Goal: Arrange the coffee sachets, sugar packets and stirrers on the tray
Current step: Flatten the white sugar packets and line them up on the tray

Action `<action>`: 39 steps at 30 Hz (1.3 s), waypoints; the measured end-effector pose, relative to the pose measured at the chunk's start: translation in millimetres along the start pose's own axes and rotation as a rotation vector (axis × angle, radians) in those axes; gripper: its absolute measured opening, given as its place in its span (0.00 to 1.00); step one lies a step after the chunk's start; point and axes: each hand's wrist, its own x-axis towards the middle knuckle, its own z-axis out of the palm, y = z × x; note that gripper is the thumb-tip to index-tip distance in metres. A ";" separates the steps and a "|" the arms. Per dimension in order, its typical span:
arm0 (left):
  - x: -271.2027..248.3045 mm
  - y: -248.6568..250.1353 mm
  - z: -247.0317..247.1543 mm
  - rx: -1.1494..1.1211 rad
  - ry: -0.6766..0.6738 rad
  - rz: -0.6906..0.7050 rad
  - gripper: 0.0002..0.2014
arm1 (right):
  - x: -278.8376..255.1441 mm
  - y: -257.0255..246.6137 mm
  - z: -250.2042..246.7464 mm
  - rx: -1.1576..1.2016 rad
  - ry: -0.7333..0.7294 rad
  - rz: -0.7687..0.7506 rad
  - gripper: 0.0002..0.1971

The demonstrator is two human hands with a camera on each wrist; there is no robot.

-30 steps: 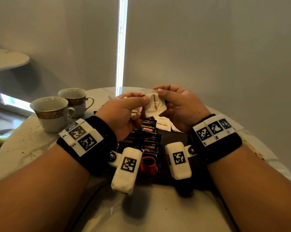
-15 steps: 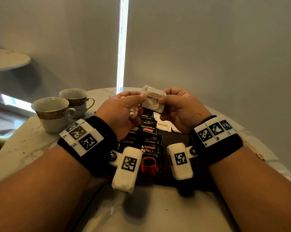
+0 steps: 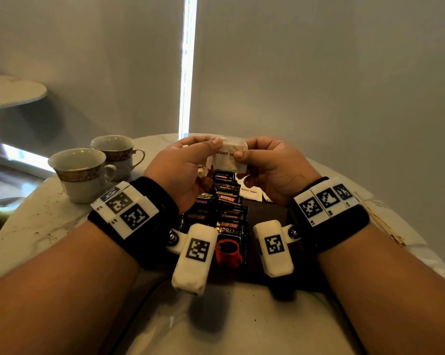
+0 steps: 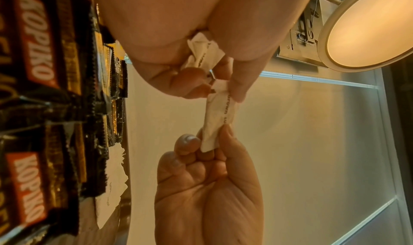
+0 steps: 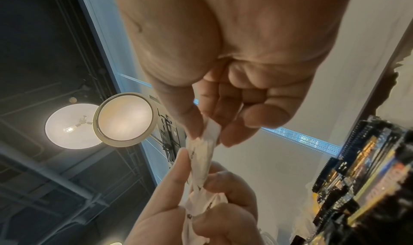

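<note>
We pinch one brown sugar packet between left hand and right hand, above the coffee sachets at six o'clock.

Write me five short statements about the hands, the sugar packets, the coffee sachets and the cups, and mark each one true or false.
1. Both hands pinch the same brown sugar packet, the left hand at one end and the right hand at the other. True.
2. The packet rests flat on the tray. False: it is held up in the air above the coffee sachets.
3. The coffee sachets lie overlapping in a row. True.
4. Three cups stand on the table. False: two cups stand there, to the person's left.
5. The left hand holds only that one packet. False: more sugar packets are bunched in its fingers.
</note>
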 end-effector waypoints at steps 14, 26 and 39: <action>1.9 3.7 -0.4 -0.072 0.043 -0.030 0.07 | 27.2 13.2 -39.2 -0.001 0.336 -0.004 0.02; 2.8 3.8 -0.7 -0.123 0.066 -0.041 0.12 | 41.4 73.1 -81.7 -0.227 0.487 0.512 0.12; 0.7 5.1 0.0 -0.127 0.082 -0.047 0.17 | 40.7 73.5 -84.5 -0.350 0.357 0.635 0.16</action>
